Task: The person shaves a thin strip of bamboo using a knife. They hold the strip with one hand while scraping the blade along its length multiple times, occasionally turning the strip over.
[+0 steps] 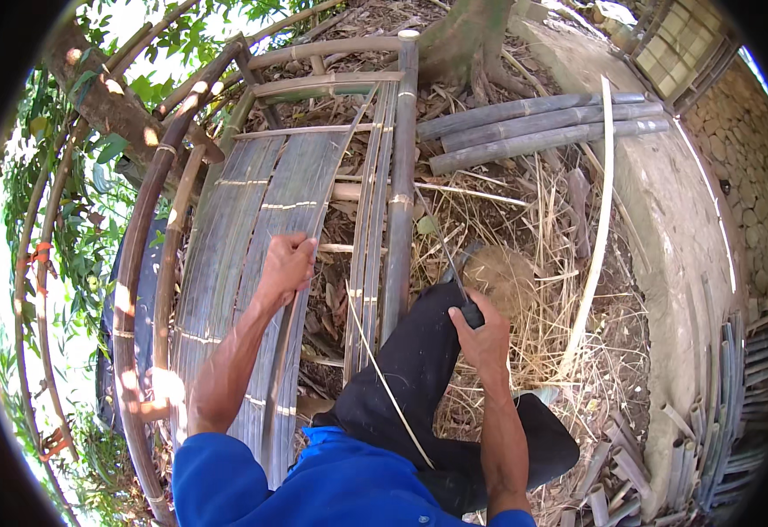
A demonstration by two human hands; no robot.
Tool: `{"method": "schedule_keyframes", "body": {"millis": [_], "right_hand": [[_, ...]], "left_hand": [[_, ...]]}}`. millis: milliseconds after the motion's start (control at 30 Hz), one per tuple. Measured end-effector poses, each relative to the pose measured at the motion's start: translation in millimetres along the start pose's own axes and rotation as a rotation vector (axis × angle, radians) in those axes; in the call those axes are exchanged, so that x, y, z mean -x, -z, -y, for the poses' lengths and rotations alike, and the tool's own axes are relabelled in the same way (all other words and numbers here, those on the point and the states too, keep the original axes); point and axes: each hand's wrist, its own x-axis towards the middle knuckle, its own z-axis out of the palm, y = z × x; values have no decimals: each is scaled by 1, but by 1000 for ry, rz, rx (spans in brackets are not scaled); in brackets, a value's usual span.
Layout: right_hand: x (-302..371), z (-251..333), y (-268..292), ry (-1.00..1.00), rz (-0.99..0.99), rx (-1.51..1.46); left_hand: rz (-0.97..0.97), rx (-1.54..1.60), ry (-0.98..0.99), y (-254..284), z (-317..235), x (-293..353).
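Fingers of the left hand [290, 262] are curled together into a fist at the right edge of the bamboo slat panel [212, 272]; whether a strip is caught inside them, I cannot tell. Fingers of the right hand [482, 341] are wrapped around a dark-handled knife [472, 314], its long thin blade rising ahead of them, slanting left and away from the body.

Left of the left fingers the broad slats lie nearly side by side; to their right is a gap, then a few narrow slats [373, 193] along a bamboo post [400, 193]. Between the two hands, nearer the body, a thin pale strip [376, 360] slants across the dark trousers [406, 351].

For good work here, I would keep the left fingers firm at the slat edge and well clear of the blade's path. The right fingers should hold the handle securely without straining, point aimed outward. With the trousered knee just beside the right fingers, any cut is best made short, controlled and away from the leg.
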Motion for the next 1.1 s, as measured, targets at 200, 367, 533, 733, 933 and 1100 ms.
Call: {"method": "schedule_keyframes", "body": {"millis": [200, 367, 533, 733, 933, 1100], "right_hand": [[-2, 7, 2, -75, -37, -10], [11, 9, 17, -306, 47, -9], [63, 32, 28, -384, 221, -16], [130, 24, 11, -354, 368, 73], [119, 6, 38, -396, 194, 93], [77, -66, 163, -378, -364, 395]], "left_hand": [[-11, -22, 43, -7, 33, -8], [21, -638, -174, -10, 93, -15], [-94, -764, -298, -11, 118, -3], [-172, -1189, -222, 15, 159, 10], [-135, -1274, -208, 21, 168, 22], [-182, -1234, -219, 6, 149, 16]]}}
